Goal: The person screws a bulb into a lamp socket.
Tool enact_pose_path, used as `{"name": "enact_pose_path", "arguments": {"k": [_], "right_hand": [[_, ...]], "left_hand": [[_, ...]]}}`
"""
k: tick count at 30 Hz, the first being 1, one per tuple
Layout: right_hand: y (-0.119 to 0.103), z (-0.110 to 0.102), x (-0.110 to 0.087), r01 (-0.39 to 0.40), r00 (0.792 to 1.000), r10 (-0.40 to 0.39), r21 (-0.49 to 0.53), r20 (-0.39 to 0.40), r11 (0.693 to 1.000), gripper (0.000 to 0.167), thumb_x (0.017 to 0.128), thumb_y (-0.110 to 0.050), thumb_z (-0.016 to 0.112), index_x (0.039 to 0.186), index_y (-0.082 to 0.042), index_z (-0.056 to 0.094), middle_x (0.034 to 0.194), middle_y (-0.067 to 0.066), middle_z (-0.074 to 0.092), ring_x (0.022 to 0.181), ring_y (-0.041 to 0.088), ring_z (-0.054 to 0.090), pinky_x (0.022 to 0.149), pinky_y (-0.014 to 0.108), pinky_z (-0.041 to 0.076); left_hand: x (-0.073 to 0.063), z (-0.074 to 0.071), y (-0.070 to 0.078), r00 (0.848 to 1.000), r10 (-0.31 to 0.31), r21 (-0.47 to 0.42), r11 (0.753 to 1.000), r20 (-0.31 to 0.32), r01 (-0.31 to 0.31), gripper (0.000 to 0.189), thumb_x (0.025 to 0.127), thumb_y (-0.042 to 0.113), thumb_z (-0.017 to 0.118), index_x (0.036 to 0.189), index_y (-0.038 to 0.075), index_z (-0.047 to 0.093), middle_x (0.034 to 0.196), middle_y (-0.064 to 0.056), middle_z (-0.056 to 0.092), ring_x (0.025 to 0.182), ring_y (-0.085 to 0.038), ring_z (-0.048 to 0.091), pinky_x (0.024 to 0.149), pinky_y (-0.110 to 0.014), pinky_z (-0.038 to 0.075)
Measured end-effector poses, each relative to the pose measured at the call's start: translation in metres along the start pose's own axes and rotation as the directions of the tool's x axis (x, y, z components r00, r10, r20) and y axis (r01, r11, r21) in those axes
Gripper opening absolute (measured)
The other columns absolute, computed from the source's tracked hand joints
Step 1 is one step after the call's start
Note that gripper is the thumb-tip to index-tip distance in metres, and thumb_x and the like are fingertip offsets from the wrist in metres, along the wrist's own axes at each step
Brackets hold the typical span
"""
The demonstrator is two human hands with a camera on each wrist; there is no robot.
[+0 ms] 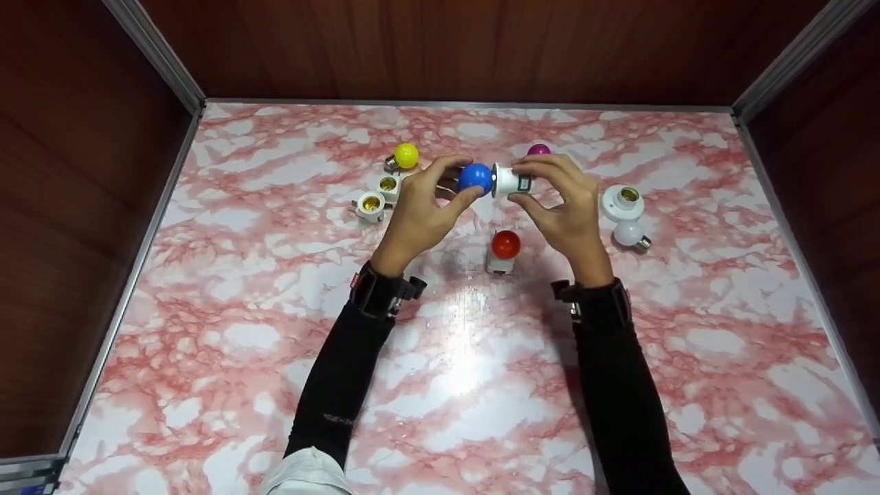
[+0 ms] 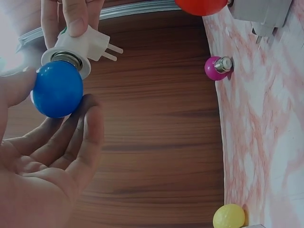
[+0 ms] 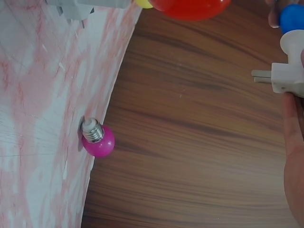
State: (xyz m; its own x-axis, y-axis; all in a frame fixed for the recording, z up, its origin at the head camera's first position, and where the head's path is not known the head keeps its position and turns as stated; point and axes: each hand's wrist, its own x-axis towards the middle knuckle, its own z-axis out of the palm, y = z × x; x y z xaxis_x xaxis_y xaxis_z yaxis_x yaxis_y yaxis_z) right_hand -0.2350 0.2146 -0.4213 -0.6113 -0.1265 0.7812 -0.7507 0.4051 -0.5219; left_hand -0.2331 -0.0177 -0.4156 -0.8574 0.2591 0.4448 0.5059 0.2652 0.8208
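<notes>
My left hand (image 1: 425,206) pinches a round blue light bulb (image 1: 475,179) between thumb and fingers, above the table. In my right hand (image 1: 567,203) is a white plug-in bulb socket (image 1: 507,181), gripped by its body. The bulb's metal screw base sits at the mouth of the socket in the left wrist view; how far in it is I cannot tell. Two plug pins (image 2: 113,52) stick out sideways from the socket (image 2: 78,47). Only an edge of the blue bulb (image 3: 293,19) shows in the right wrist view.
Below the hands a red bulb (image 1: 506,244) sits in a white socket (image 1: 500,265). A yellow bulb (image 1: 406,155) and white sockets (image 1: 370,206) lie left. Right are a round lamp base (image 1: 622,203) and a white bulb (image 1: 627,233). A magenta bulb (image 3: 99,141) lies behind.
</notes>
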Motion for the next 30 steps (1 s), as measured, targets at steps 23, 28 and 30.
{"name": "enact_pose_path", "arguments": {"k": [23, 28, 30], "right_hand": [[-0.0011, -0.0035, -0.0016, -0.035, 0.997, 0.033, 0.031, 0.064, 0.999, 0.036, 0.079, -0.003, 0.090, 0.114, 0.001, 0.080, 0.111, 0.018, 0.082, 0.102, 0.009, 0.073, 0.095, 0.016, 0.058], [-0.0008, -0.0039, -0.0024, -0.047, 0.996, 0.044, 0.031, 0.077, 0.998, 0.036, 0.080, -0.002, 0.090, 0.114, 0.001, 0.080, 0.111, 0.018, 0.082, 0.103, 0.008, 0.072, 0.095, 0.015, 0.057], [-0.0004, -0.0039, -0.0025, -0.051, 0.995, 0.048, 0.033, 0.082, 0.998, 0.035, 0.080, -0.002, 0.089, 0.114, 0.002, 0.080, 0.111, 0.018, 0.081, 0.103, 0.008, 0.072, 0.095, 0.015, 0.057]], "left_hand": [[0.0003, -0.0031, 0.0005, 0.992, 0.125, -0.017, 0.992, 0.019, -0.125, 0.047, 0.100, 0.024, 0.075, 0.139, -0.001, 0.065, 0.133, -0.018, 0.072, 0.118, -0.024, 0.074, 0.102, -0.028, 0.062], [-0.0001, -0.0039, 0.0009, 0.991, 0.128, -0.027, 0.992, 0.026, -0.127, 0.048, 0.099, 0.023, 0.076, 0.139, -0.001, 0.065, 0.135, -0.018, 0.071, 0.120, -0.024, 0.073, 0.104, -0.028, 0.061], [-0.0002, -0.0042, 0.0008, 0.991, 0.132, -0.028, 0.991, 0.027, -0.132, 0.048, 0.099, 0.023, 0.077, 0.138, -0.001, 0.065, 0.135, -0.018, 0.071, 0.120, -0.025, 0.073, 0.105, -0.028, 0.061]]}}
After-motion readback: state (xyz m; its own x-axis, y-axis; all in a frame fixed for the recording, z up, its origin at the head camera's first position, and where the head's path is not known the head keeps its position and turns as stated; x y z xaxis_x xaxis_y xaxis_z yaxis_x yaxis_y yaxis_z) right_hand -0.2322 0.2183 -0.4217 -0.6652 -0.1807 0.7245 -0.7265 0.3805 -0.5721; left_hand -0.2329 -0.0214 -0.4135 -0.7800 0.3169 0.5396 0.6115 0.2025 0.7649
